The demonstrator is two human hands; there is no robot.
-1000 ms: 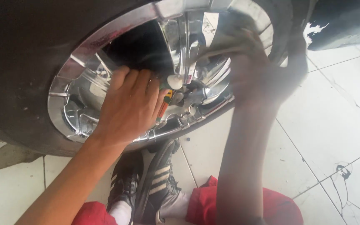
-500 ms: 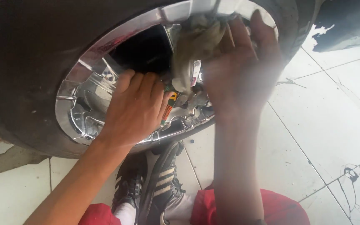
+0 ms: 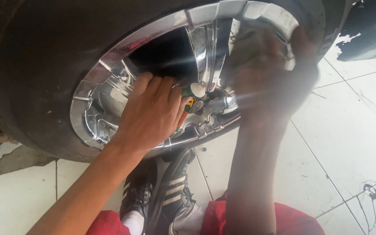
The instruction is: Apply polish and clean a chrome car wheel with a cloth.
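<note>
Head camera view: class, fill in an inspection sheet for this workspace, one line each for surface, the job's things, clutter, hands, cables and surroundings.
Surface: white tiled floor, cracked and stained in places.
Job's things: chrome wheel rim inside a dark tyre; a small tube with a white cap beside the left fingers; a cloth at the upper rim, blurred.
Clutter: dark debris at the top right corner.
Hands: left hand rests flat on the rim near the hub; right hand is motion-blurred on the cloth, grip unclear.
Cables: nothing seen.
Surroundings: the person's black striped shoes and red trousers below the wheel.
</note>
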